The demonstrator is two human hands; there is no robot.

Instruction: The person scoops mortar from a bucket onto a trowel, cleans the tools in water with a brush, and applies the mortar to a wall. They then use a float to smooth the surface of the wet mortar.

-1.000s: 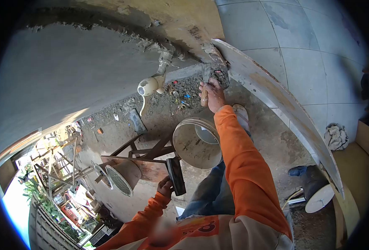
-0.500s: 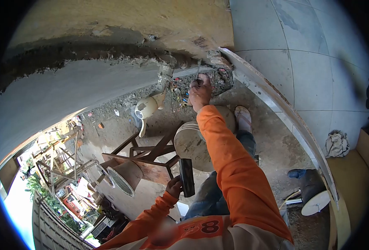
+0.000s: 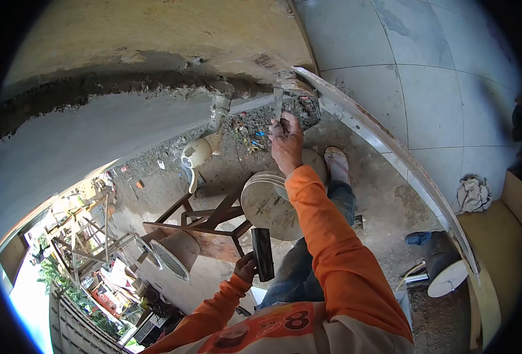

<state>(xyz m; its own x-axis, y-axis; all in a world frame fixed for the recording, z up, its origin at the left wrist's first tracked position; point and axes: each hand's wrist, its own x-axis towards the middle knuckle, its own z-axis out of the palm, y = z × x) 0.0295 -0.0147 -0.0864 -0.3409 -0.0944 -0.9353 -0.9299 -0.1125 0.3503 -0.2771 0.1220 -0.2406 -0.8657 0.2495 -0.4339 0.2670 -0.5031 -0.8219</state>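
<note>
My right hand [image 3: 287,141] reaches forward with its fingers closed around a narrow, flat-bladed tool [image 3: 278,101]. The blade points up against the rough lower edge of the wall, beside a broken wooden piece [image 3: 296,87]. Close to my body, my left hand [image 3: 246,266] grips a dark rectangular board [image 3: 262,255] by its side; whether it has a handle is hidden. Below my right forearm stands a round pale bucket [image 3: 267,206], its top smeared with grey.
A wooden stool [image 3: 213,227] lies on its side near a tipped bucket [image 3: 175,253]. A cream dipper [image 3: 199,152] lies near the wall base. A long curved-looking panel edge [image 3: 390,141] borders the tiles on the right. A black boot [image 3: 444,259] and crumpled cloth [image 3: 473,194] are there too.
My right hand has drawn back slightly from the wall edge, and more of the blade shows. The view has shifted a little. My left hand still holds the dark board.
</note>
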